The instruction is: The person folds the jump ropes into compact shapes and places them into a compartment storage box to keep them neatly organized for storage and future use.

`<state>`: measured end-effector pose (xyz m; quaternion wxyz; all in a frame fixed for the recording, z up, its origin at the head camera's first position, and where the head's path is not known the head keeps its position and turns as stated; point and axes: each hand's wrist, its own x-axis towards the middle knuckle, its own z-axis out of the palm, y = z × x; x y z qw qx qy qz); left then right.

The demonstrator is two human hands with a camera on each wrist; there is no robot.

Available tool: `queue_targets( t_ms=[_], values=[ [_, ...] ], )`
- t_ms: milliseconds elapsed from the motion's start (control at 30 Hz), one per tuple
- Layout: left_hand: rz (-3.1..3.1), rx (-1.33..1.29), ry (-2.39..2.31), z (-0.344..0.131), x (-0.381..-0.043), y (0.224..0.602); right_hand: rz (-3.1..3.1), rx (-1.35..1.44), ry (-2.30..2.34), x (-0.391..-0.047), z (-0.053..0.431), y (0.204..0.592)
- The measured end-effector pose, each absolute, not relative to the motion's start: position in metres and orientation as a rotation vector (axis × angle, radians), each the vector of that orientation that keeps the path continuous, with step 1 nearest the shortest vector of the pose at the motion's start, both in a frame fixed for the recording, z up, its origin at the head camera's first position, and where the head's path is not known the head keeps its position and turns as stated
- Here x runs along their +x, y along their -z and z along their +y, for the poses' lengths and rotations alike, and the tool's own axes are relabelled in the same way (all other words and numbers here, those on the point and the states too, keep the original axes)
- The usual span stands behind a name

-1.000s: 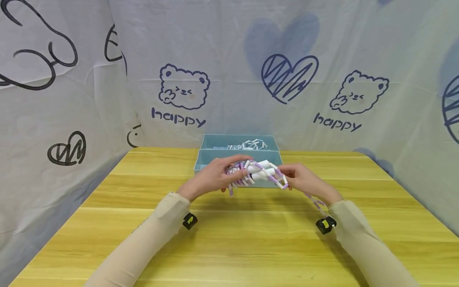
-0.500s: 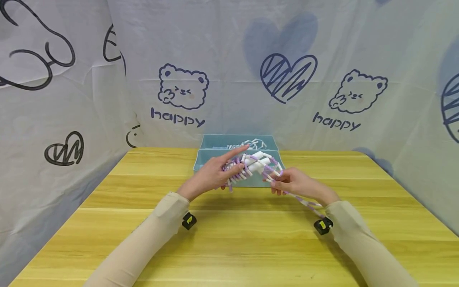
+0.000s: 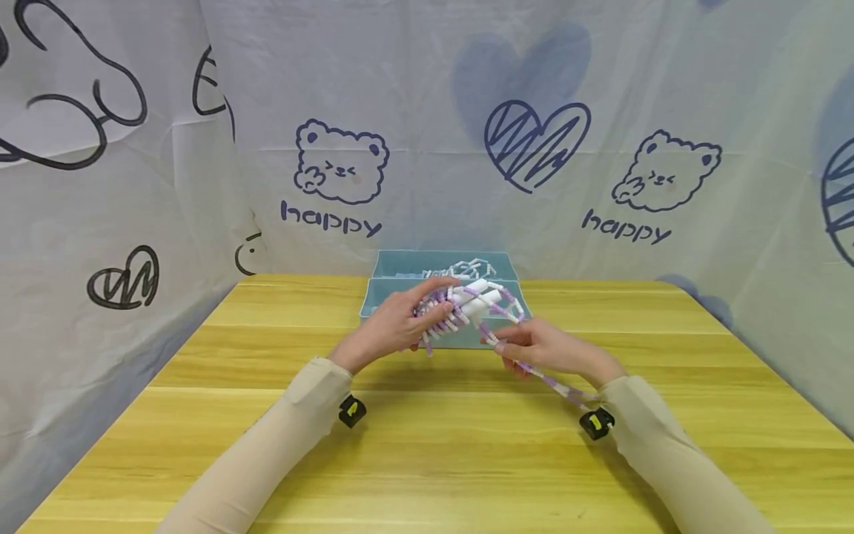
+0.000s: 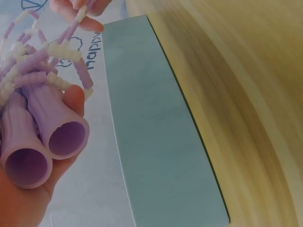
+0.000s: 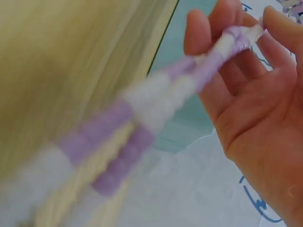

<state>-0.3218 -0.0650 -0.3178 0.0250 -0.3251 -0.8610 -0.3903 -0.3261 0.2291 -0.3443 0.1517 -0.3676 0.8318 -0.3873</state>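
My left hand (image 3: pixel 387 330) grips a bundled beaded jump rope (image 3: pixel 479 298) in purple and white, held above the front of a light blue box. Two hollow handles (image 4: pixel 56 118) lie side by side in that grip, their open ends facing the left wrist camera. Coils of beads wrap around them. To the right, my right hand (image 3: pixel 560 350) pinches a doubled length of the rope between thumb and fingers. The loose strands (image 5: pixel 124 161) trail from it back toward the right wrist, blurred near the camera. The left fingers behind the bundle are partly hidden.
The light blue box (image 3: pixel 460 340) stands at the back of the wooden table (image 3: pixel 454 460). Behind its front section, a second blue section (image 3: pixel 394 261) holds a white beaded rope (image 3: pixel 470 268). Printed cloth (image 3: pixel 427 148) hangs around the table's back and sides.
My right hand has moved left and slightly down from the loop at the bundle's right end, now pinching the trailing strands lower. The left hand keeps its hold, its index finger lifted briefly, then lowered.
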Motion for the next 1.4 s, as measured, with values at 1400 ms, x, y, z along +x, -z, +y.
queue_targets(
  t_ms=[1400],
  values=[
    [-2.663,-0.680,0.996,-0.070,-0.327,0.317,2.757,-0.906,0.760,-0.280,0.231,0.268]
  ],
)
